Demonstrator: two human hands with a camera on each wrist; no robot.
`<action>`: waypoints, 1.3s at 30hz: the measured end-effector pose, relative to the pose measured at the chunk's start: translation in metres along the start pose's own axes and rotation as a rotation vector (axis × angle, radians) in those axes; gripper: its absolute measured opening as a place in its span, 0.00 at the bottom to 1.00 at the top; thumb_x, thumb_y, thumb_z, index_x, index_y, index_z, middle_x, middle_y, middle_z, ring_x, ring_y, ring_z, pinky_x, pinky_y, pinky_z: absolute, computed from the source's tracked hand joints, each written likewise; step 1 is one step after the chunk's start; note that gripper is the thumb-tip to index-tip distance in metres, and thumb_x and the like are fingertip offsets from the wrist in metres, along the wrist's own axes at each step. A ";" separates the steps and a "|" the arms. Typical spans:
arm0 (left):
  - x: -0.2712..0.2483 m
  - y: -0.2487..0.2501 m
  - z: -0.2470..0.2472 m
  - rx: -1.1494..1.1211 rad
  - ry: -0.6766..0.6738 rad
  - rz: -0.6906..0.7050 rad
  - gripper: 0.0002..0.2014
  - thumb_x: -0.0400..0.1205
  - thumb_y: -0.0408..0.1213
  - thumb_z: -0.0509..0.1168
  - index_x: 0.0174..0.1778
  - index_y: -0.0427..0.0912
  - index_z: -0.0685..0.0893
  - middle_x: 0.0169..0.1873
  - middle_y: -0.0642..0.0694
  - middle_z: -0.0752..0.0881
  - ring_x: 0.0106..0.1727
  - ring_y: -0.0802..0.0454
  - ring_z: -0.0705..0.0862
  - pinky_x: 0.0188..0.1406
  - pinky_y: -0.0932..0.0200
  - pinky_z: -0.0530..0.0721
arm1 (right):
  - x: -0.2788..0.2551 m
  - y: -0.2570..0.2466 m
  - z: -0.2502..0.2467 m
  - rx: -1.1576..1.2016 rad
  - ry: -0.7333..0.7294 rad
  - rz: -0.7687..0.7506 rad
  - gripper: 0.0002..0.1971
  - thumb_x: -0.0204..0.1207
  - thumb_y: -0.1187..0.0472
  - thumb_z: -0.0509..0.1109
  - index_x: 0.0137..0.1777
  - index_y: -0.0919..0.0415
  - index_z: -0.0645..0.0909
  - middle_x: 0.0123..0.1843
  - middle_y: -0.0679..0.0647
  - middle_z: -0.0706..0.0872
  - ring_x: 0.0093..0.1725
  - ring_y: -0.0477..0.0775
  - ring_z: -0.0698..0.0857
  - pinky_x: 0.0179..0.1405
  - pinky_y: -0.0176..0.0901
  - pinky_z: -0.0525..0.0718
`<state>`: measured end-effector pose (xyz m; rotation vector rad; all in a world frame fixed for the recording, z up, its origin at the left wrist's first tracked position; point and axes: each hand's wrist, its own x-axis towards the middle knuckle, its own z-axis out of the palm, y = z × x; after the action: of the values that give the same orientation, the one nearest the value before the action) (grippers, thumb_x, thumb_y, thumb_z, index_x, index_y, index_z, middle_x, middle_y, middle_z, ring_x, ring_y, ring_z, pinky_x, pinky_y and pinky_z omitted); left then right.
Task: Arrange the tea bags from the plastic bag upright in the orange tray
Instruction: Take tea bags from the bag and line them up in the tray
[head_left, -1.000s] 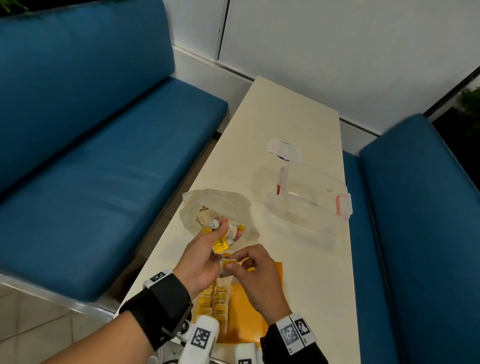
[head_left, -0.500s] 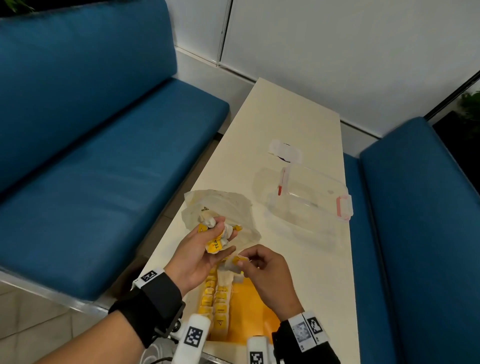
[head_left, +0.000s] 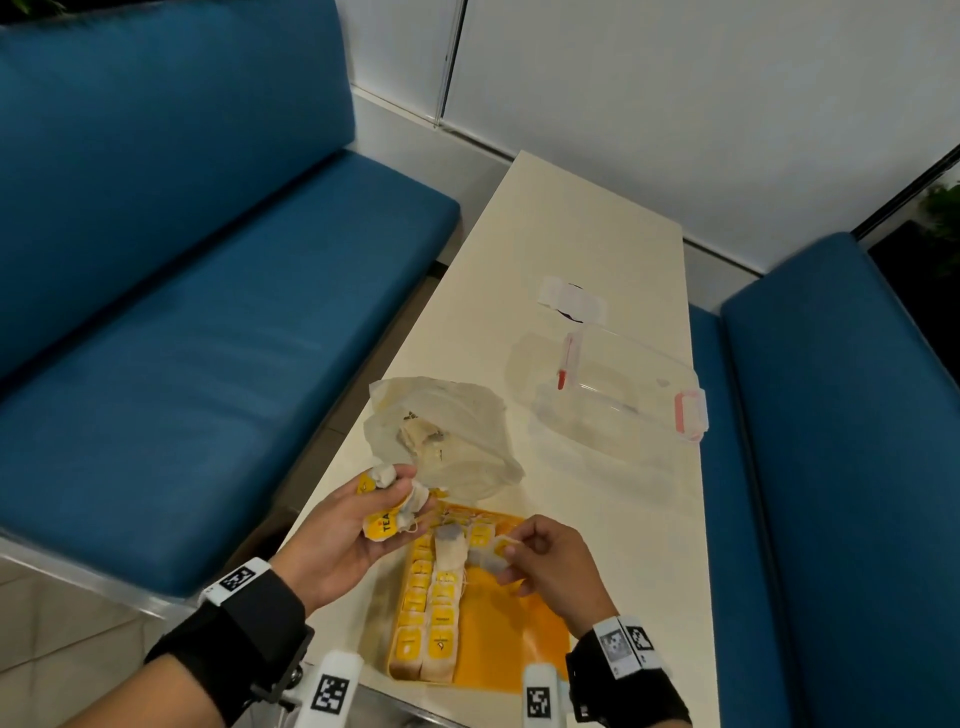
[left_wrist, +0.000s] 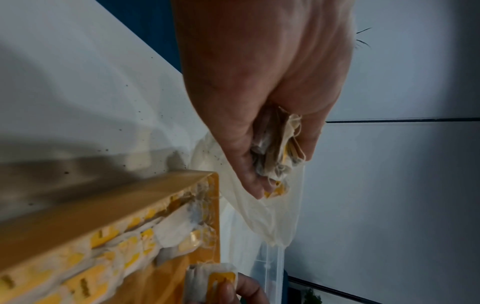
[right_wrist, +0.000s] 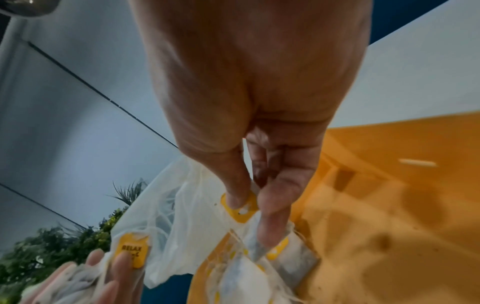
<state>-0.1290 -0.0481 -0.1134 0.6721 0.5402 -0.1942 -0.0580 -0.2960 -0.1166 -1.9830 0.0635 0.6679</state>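
Observation:
The orange tray (head_left: 511, 642) lies at the table's near edge, with two rows of upright tea bags (head_left: 428, 608) along its left side. My left hand (head_left: 374, 512) grips a bunch of tea bags (head_left: 384, 522) with yellow tags above the tray's far left corner. My right hand (head_left: 511, 553) pinches a single tea bag (head_left: 491, 556) by its yellow tag (right_wrist: 240, 207) over the tray's far end. The crumpled plastic bag (head_left: 447, 436) lies just beyond the tray. In the left wrist view the bunch of tea bags (left_wrist: 279, 152) shows between fingers and thumb.
A clear plastic box (head_left: 613, 400) with red clips stands on the cream table (head_left: 587, 239) to the right of the bag. A small white wrapper (head_left: 571, 301) lies beyond it. Blue benches (head_left: 208, 338) flank the table on both sides.
Both hands have come nearer and lower over the tray. The right hand has drawn one tea bag away from the left hand's bunch and moved it right.

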 end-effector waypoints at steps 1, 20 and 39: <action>-0.001 -0.002 -0.001 0.007 0.002 -0.005 0.15 0.80 0.31 0.70 0.64 0.37 0.85 0.55 0.32 0.89 0.60 0.37 0.90 0.64 0.38 0.88 | 0.002 0.003 0.001 -0.024 -0.019 0.016 0.03 0.78 0.72 0.72 0.48 0.70 0.80 0.33 0.54 0.90 0.34 0.59 0.91 0.24 0.42 0.83; 0.006 -0.027 -0.010 0.039 0.009 -0.060 0.15 0.81 0.30 0.70 0.64 0.35 0.84 0.55 0.31 0.89 0.61 0.35 0.89 0.58 0.42 0.91 | 0.029 0.026 0.026 -0.123 0.015 0.225 0.07 0.74 0.73 0.74 0.39 0.62 0.83 0.31 0.61 0.89 0.25 0.50 0.86 0.20 0.34 0.77; 0.008 -0.033 -0.021 -0.203 0.031 -0.055 0.15 0.79 0.30 0.69 0.62 0.37 0.84 0.57 0.29 0.87 0.67 0.31 0.85 0.58 0.41 0.90 | 0.020 0.019 0.038 -0.191 0.275 0.139 0.06 0.72 0.63 0.77 0.43 0.56 0.82 0.37 0.54 0.89 0.34 0.53 0.89 0.36 0.46 0.87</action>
<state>-0.1418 -0.0606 -0.1489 0.4638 0.5996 -0.1783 -0.0632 -0.2695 -0.1548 -2.2604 0.3168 0.4994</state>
